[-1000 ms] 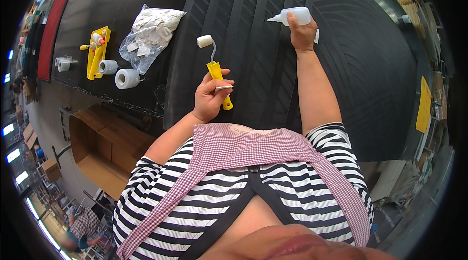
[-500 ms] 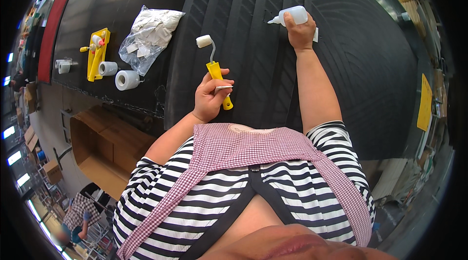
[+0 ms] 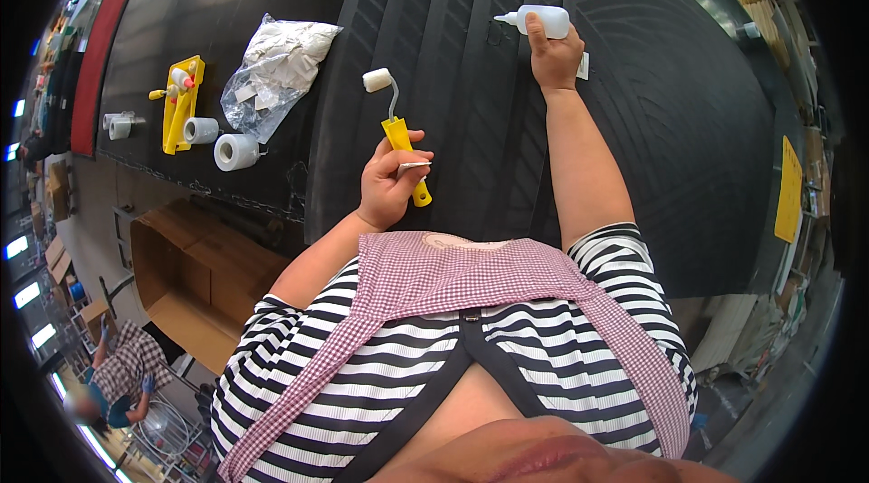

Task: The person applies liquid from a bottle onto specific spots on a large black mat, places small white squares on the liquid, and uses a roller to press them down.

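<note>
My left hand (image 3: 391, 181) is closed round the yellow handle of a small paint roller (image 3: 396, 132), whose white roller head points up and away from me. A small white piece, like a square of card or cloth (image 3: 414, 164), is pinched in the same fingers. In my right hand (image 3: 555, 57) is a translucent white squeeze bottle (image 3: 546, 21), tipped on its side with its narrow nozzle pointing left. The nozzle is over a dark sheet with ribbed, zigzag-patterned strips (image 3: 471, 103); whether it touches the sheet I cannot tell. A white tag (image 3: 583, 66) shows beside my right wrist.
To the left lie a clear bag of white pieces (image 3: 281, 62), a yellow tray (image 3: 184, 107) with small tools, and rolls of clear film (image 3: 237, 153). An open cardboard box (image 3: 204, 270) stands below the table edge. Another person (image 3: 131, 370) is at the lower left.
My right hand has shifted slightly left and away from me, and the bottle's nozzle has risen a little in the picture. The other person has moved left and bent differently.
</note>
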A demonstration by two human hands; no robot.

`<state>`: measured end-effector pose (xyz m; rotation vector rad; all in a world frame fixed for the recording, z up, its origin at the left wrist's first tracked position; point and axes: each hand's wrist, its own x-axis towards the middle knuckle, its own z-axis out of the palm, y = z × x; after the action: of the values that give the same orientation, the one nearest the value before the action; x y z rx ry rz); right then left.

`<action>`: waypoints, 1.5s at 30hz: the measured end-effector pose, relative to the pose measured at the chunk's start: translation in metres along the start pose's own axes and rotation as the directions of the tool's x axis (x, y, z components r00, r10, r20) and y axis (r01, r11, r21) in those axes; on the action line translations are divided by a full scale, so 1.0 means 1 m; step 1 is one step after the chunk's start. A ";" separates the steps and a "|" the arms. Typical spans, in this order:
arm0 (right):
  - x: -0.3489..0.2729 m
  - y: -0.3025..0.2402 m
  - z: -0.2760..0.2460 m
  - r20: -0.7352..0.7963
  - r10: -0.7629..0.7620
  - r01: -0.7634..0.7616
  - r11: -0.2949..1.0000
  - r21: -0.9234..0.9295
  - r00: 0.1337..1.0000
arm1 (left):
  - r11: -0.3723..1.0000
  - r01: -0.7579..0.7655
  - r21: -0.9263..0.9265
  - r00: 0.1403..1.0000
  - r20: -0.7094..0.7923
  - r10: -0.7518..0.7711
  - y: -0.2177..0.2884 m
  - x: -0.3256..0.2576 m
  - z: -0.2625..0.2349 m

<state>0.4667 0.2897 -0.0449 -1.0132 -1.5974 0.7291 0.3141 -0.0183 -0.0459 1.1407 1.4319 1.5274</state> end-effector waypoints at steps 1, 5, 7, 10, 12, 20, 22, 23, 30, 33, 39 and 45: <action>0.000 -0.001 -0.001 0.009 -0.021 0.021 0.999 -0.026 1.000 | 1.000 0.004 -0.008 1.000 0.002 -0.004 0.001 0.000 0.000; 0.002 0.010 0.001 -0.001 -0.076 0.075 0.985 -0.156 0.997 | 1.000 0.010 -0.021 1.000 0.004 -0.010 0.002 0.001 0.001; 0.002 0.012 0.001 -0.007 -0.081 0.078 0.982 -0.172 0.997 | 1.000 -0.002 -0.009 1.000 0.008 0.002 0.000 0.001 0.000; 0.002 0.010 -0.001 -0.020 -0.059 0.056 0.987 -0.149 0.998 | 1.000 0.001 -0.008 1.000 0.010 -0.001 0.001 0.001 0.000; 0.001 0.006 -0.002 -0.036 -0.044 0.039 0.992 -0.120 0.998 | 1.000 0.005 -0.016 1.000 0.010 -0.004 0.001 0.001 0.001; -0.001 0.003 -0.006 0.046 0.013 -0.010 0.998 -0.062 0.999 | 1.000 0.001 -0.023 1.000 0.013 0.000 0.001 0.001 0.001; 0.000 0.004 -0.006 0.068 0.037 -0.031 0.996 -0.086 0.997 | 1.000 -0.002 -0.023 1.000 0.012 0.003 0.002 0.001 0.001; 0.000 0.004 -0.006 0.074 0.041 -0.036 0.997 -0.068 0.996 | 1.000 -0.004 -0.022 1.000 0.011 0.005 0.002 0.001 0.001; -0.001 0.005 -0.005 0.008 0.053 -0.053 0.999 -0.009 0.999 | 1.000 0.001 0.000 1.000 0.003 -0.001 0.003 0.001 0.001; 0.000 0.005 -0.005 0.012 0.043 -0.042 0.998 -0.052 0.999 | 1.000 0.000 0.000 1.000 0.003 0.000 0.004 0.001 0.001; -0.004 0.000 -0.014 -0.024 0.084 -0.079 0.982 0.169 0.996 | 1.000 0.013 -0.022 1.000 0.004 -0.013 0.004 0.000 0.002; 0.013 -0.047 -0.045 0.111 0.543 -0.388 0.428 0.816 0.832 | 0.999 0.044 -0.019 0.999 -0.010 -0.044 0.005 -0.001 0.003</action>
<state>0.4981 0.2779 0.0123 -0.7515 -0.6008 1.5540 0.3177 -0.0185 -0.0409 1.0846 1.4373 1.5156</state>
